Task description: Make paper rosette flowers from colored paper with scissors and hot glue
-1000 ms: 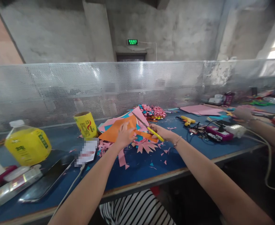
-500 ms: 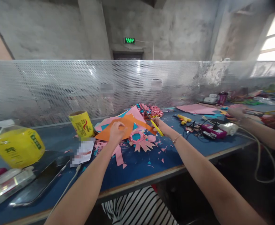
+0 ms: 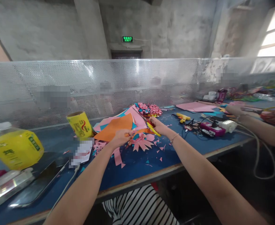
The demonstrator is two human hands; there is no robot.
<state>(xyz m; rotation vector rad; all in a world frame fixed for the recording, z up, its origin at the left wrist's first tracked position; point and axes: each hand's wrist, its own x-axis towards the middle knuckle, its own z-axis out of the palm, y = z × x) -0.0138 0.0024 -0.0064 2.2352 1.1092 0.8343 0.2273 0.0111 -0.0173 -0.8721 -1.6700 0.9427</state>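
Observation:
My left hand (image 3: 121, 137) is closed, its fingertips pinching what looks like the near end of an orange paper strip (image 3: 145, 131). The strip runs across toward my right hand (image 3: 156, 125). That hand is wrapped round yellow-handled scissors (image 3: 153, 128), blades pointing away to the upper left; whether it also grips the strip I cannot tell. Just under the strip lies a pink paper rosette (image 3: 140, 144) with pointed tails, its centre partly covered. A larger orange sheet (image 3: 115, 126) rests behind my left hand on pink and blue sheets.
Pink and blue paper flowers (image 3: 149, 108) are heaped by the perforated screen (image 3: 85, 81). Paper scraps (image 3: 122, 165) litter the blue table (image 3: 118, 181). A yellow tube (image 3: 80, 125), phone (image 3: 35, 184) and yellow jug (image 3: 16, 147) stand left; a glue gun (image 3: 182, 117), power strip (image 3: 213, 129) and co-worker's arm (image 3: 257, 125) right.
My left hand has moved right and toward me, off the orange sheet to the strip beside the rosette. My right hand stays about where it was with the scissors.

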